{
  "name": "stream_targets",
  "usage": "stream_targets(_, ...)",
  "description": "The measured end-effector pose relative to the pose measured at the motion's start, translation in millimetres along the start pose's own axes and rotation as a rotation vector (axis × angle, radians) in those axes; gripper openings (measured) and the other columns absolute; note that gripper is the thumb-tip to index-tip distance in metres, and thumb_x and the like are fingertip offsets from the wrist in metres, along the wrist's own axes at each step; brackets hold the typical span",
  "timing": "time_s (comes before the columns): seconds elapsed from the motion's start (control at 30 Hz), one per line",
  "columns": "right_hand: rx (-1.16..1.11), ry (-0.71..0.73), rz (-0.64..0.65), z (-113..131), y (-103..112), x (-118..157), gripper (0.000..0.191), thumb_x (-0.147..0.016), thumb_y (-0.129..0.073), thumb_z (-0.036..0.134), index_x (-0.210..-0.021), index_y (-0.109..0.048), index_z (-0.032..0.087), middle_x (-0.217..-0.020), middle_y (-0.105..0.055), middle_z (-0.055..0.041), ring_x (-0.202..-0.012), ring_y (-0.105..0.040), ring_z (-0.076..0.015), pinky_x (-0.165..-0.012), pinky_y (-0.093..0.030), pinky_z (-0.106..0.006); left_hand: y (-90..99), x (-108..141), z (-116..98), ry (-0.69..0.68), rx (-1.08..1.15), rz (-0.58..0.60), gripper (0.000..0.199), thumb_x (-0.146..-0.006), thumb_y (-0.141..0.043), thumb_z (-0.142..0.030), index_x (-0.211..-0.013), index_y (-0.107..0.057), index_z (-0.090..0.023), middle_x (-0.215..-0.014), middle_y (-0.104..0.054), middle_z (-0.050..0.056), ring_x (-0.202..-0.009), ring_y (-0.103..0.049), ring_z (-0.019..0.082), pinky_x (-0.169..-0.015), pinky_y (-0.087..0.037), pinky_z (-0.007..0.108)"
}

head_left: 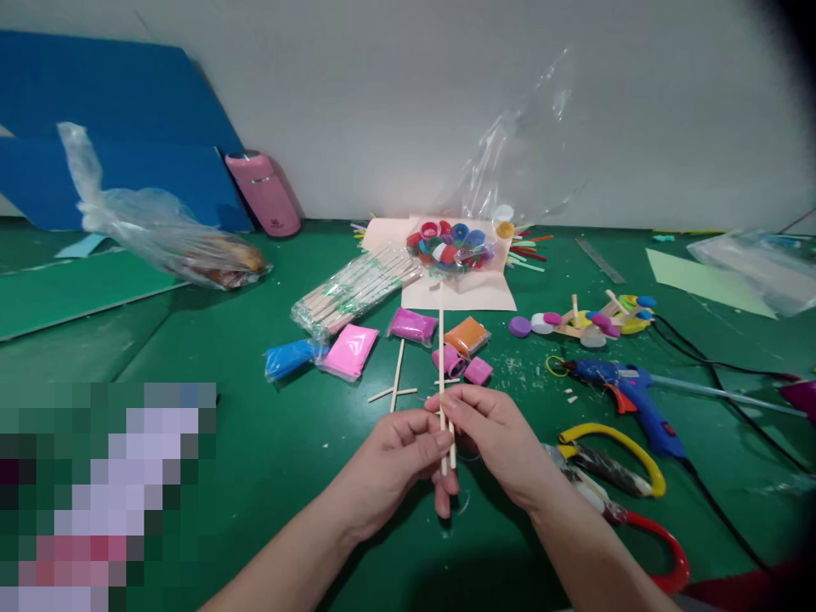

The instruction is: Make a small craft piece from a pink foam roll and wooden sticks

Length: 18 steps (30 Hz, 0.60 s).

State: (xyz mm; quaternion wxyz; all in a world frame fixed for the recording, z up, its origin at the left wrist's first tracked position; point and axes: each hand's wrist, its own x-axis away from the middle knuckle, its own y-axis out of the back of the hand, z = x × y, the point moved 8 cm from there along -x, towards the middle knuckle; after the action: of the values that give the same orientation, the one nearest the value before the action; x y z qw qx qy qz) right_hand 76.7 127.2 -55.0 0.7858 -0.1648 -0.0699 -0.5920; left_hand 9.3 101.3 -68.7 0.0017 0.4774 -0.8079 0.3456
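- The green table (191, 365) carries everything; most supplies lie across the middle and upper middle of the frame, perhaps for easy reach.
- A blue board (108, 93) leans on the wall at upper left, probably for support.
- At lower centre, the left hand (405, 455) closes its thumb and fingers on the lower part of two pale sticks, seemingly to steady them; the right hand (501, 433) pinches the long one higher up, perhaps to align them.
- A tied plastic bag (166, 238) sits at left, off to one side.
- The glue gun (637, 399) lies at right, its nozzle towards the hands, probably for quick use; its cord runs to lower right.
- A yellow loop handle (615, 431) lies under it; the right forearm covers what it belongs to.
- A wrapped stick bundle (354, 293) rests left of centre.
- The long stick (441, 340) points up-frame; fingers hide part of the shorter stick (452, 455).
- Crossed sticks (393, 393) lie just beyond the left hand, within its way.
- A pink packet (349, 351) sits beyond them.
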Motion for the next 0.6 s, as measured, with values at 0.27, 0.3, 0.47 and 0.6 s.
stream_targets(0.27,0.191,0.16,-0.015,14,-1,5,0.02,-0.079,-0.05,0.032,-0.069,-0.057,0.016,-0.048,-0.051,0.0057,-0.04,-0.05,-0.0076,-0.044,-0.04,-0.018,2.5,-1,-1,-0.003,-0.029,-0.047,0.019,-0.08,-0.049,-0.024,-0.067,-0.055,-0.012,-0.056,-0.064,0.005,-0.042,-0.058,0.013,-0.048,-0.043,0.024)
stream_targets(0.3,0.215,0.179,-0.023,16,-1,5,0.02,-0.079,-0.05,0.032,-0.069,-0.057,0.016,-0.048,-0.051,0.0059,-0.039,-0.051,-0.0077,-0.044,-0.04,-0.019,3.3,-1,-1,-0.01,-0.03,-0.054,0.019,-0.08,-0.049,-0.024,-0.067,-0.056,-0.012,-0.056,-0.064,0.005,-0.043,-0.058,0.013,-0.048,-0.044,0.025)
stream_targets(0.47,0.259,0.211,-0.048,17,0,7,0.02,-0.079,-0.049,0.033,-0.072,-0.057,0.016,-0.047,-0.051,0.0056,-0.041,-0.051,-0.0086,-0.044,-0.041,-0.019,4.3,-2,-4,-0.035,-0.035,-0.07,0.018,-0.079,-0.051,-0.022,-0.066,-0.057,-0.011,-0.059,-0.063,0.005,-0.045,-0.059,0.015,-0.052,-0.044,0.028)
stream_targets(0.6,0.299,0.22,-0.079,17,4,7,0.019,-0.077,-0.051,0.034,-0.075,-0.059,0.016,-0.045,-0.052,0.0056,-0.041,-0.052,-0.0091,-0.044,-0.041,-0.019,7.1,-2,-5,-0.036,-0.037,-0.127,0.015,-0.077,-0.053,-0.019,-0.066,-0.058,-0.01,-0.059,-0.063,0.005,-0.046,-0.059,0.015,-0.054,-0.045,0.029)
